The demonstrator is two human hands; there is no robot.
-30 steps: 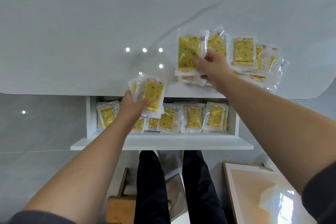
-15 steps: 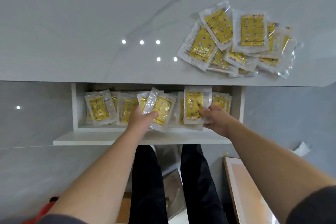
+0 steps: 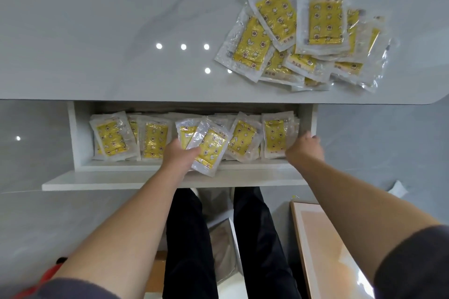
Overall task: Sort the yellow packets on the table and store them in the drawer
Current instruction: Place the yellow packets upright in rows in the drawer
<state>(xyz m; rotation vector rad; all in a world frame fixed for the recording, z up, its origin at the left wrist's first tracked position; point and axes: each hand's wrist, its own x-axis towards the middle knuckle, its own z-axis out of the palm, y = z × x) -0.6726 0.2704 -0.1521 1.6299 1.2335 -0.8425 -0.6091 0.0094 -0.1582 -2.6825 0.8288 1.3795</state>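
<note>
— Where are the yellow packets lying?
— A pile is sitting on the table, upper right; others are lying in the open drawer, centre.
— And the hands?
— The left hand is gripping two packets over the drawer's front. The right hand is touching the rightmost stack; its grip I cannot tell.

The person wears a dark grey top whose sleeves end high on the arms. The left sleeve shows as a soft, rounded edge of cloth at the lower left of the view, and the right sleeve as a broader dark band at the lower right. From the sleeves both forearms are bare down to the left hand and the right hand. The legs are in plain black trousers of a matte cloth.
</note>
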